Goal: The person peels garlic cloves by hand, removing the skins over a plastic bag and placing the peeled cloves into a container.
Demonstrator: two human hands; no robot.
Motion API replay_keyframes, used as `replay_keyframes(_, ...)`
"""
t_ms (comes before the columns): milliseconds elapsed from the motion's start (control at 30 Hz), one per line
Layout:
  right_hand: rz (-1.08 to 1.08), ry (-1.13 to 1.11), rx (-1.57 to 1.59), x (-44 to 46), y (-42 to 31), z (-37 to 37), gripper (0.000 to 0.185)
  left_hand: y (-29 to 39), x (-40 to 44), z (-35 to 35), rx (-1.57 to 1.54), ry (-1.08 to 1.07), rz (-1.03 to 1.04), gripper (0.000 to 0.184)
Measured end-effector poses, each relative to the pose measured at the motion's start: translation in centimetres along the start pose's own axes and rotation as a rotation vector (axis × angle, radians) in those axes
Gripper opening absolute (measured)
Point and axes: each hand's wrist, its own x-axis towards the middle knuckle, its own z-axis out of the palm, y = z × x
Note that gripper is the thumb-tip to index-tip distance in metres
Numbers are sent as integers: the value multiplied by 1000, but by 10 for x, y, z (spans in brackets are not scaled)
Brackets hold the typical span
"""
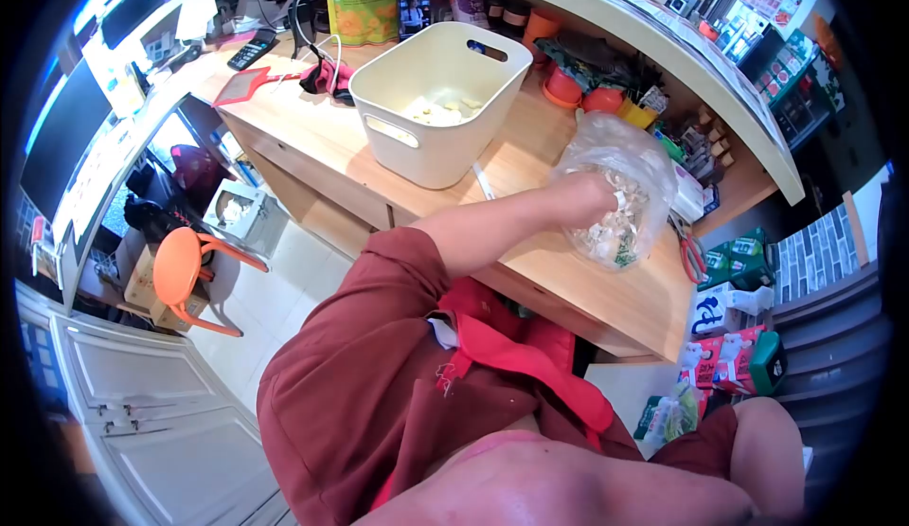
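My left hand (584,199) reaches across the desk into a clear plastic bag (653,161) full of pale, flaky, brownish-white pieces (620,223). Its fingers are hidden among the bag and its contents, so their grip does not show. Left of the bag stands a cream plastic basket (421,152) with handle slots, holding a few small pale-yellow pieces (440,111) on its floor. My right forearm (587,488) crosses the bottom edge, very close to the camera. The right hand is outside the frame.
Red-handled scissors (692,253) lie by the desk's right edge. Behind the basket stand a yellow-green pouch (365,5) and a lit phone (414,10). A black remote (253,51) lies at the back left. An orange stool (178,268) stands on the floor at left.
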Motion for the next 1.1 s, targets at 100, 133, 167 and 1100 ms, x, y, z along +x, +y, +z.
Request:
replay_keyframes(100,9,-3,9,-2,1,-1,39,1,-2,-1,-53,42,-12,8)
replay_keyframes(133,10,-3,11,-3,1,-2,39,-1,-3,-1,-38,26,-26,9)
replay_keyframes(167,13,-5,9,-3,1,-2,39,-2,-3,1,-29,11,-36,10)
replay_keyframes(1100,46,8,-97,-40,-13,-28,40,4,1,-2,-148,35,-62,10)
